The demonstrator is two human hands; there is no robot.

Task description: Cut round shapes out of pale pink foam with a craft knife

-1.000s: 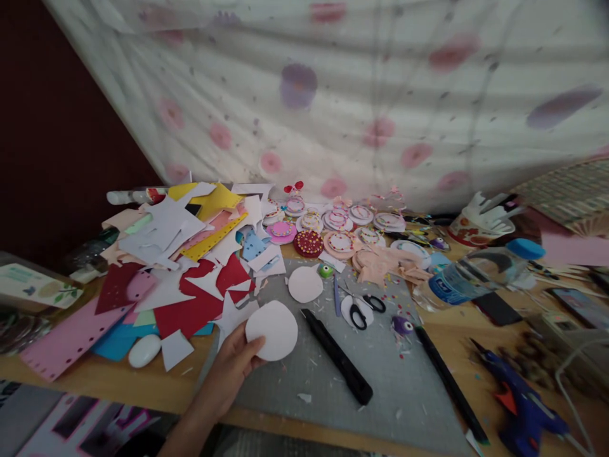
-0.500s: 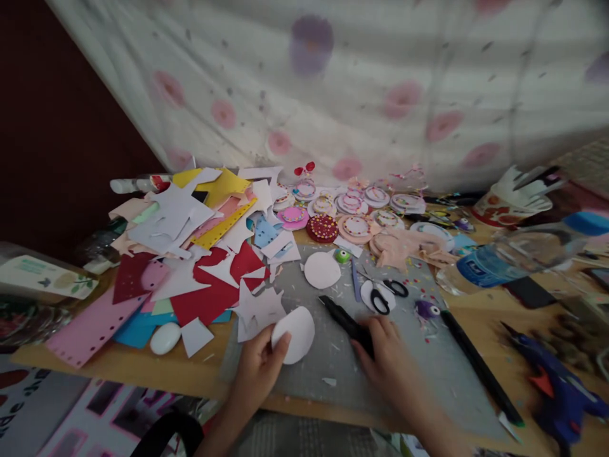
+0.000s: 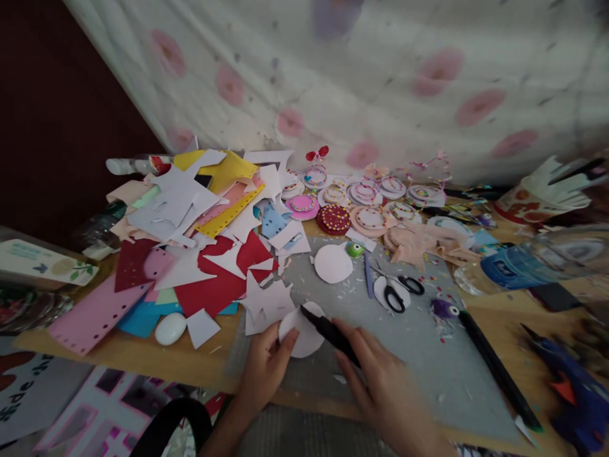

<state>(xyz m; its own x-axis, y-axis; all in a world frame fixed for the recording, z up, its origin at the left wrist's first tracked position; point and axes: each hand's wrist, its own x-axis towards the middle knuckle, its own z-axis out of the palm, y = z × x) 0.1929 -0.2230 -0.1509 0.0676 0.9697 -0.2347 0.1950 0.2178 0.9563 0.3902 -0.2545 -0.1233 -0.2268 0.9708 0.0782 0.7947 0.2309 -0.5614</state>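
Note:
Between its thumb and fingers, my left hand (image 3: 269, 355) pinches a white paper disc (image 3: 308, 341) by its left edge. My right hand (image 3: 373, 365) is wrapped round a black craft knife (image 3: 335, 335), whose tip lies over the upper part of the disc; I cannot tell whether it touches the paper. Beneath both hands is a grey cutting mat (image 3: 409, 346) strewn with small scraps. Another white disc (image 3: 333, 264) lies flat on the mat beyond the knife. To its right, black-handled scissors (image 3: 394, 295) rest on a third white disc.
Cut paper scraps (image 3: 209, 279) heap up on the left. Decorated round pieces (image 3: 333, 219) line the back. At right are a purple bead figure (image 3: 445, 309), a black stick (image 3: 499, 371), a blue glue gun (image 3: 571, 387) and a water bottle (image 3: 514, 266) on its side.
My right hand has brought the knife left, from beside the disc to over it. The disc now sits lower and flatter in my left hand. The view has shifted slightly.

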